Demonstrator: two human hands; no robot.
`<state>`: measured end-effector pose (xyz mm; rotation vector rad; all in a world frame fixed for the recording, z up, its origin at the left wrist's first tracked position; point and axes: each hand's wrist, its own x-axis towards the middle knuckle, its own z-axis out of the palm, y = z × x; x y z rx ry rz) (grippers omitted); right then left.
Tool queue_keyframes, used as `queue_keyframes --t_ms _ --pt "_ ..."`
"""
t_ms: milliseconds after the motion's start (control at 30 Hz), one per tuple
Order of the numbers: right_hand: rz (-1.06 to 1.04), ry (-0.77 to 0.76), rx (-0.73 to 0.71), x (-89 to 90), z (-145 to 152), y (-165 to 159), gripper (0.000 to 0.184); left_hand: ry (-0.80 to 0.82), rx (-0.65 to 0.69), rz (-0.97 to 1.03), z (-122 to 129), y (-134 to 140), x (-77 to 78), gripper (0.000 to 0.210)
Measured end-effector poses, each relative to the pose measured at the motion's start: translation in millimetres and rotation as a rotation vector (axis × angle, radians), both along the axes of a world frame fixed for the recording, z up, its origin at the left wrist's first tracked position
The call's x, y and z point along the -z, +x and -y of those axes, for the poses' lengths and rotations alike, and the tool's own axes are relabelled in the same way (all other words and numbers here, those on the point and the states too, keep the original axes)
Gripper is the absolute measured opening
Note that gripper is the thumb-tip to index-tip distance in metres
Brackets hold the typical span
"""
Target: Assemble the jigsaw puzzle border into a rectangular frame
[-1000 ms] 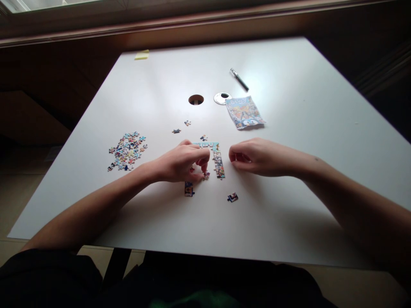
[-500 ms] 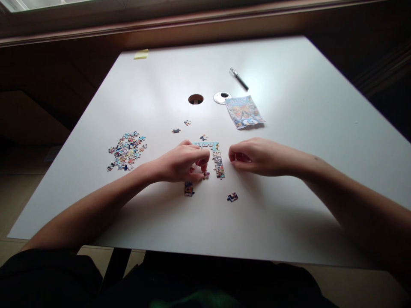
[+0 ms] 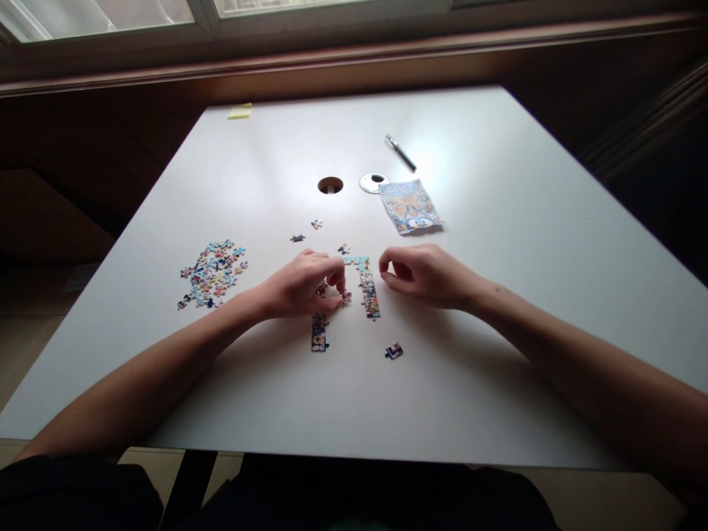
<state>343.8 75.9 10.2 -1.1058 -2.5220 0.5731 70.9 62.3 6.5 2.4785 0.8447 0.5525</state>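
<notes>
Seen from the head-worn camera, a person works a jigsaw at a white table set below a window. The left hand grasps a small puzzle piece at its fingertips, between thumb and index finger, the piece jutting out on the right side of the hand. It sits inside a partly joined frame, just left of the frame's right strip and apart from it. The frame's left strip runs partly beneath the same hand and shows below it, while a pale blue top strip meets the right strip at a corner.

The right hand rests just beyond the right strip, fingers loosely curled toward the thumb; whether they hold anything cannot be told. A corner-like loose piece lies nearer the person, below the right hand. Three more pieces, among them a dark one, are scattered past the left hand, and a pile of pieces spreads to its left. Farther back lie a crinkled picture sheet, a ring-shaped cover, a pen and a yellow note.
</notes>
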Motion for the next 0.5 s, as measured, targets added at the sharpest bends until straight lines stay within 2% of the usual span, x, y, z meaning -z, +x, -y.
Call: queue_keyframes --t_ms 100,200,367,500 --pt "-0.145 0.143 0.059 15.7 -2.7 -0.9 0.008 0.006 -0.064 0.056 0.1 0.8 4.6 0.011" --pt "-0.209 0.182 0.032 23.1 -2.8 -1.2 0.007 -0.016 -0.104 0.137 2.6 2.2 5.7 0.012" --pt "-0.152 0.237 -0.076 25.3 -0.7 -3.9 0.006 -0.008 -0.144 0.137 4.0 2.8 6.6 0.008" --pt "-0.113 0.239 -0.105 26.9 -1.1 -4.3 0.005 -0.029 -0.136 0.13 2.8 2.1 8.2 0.007"
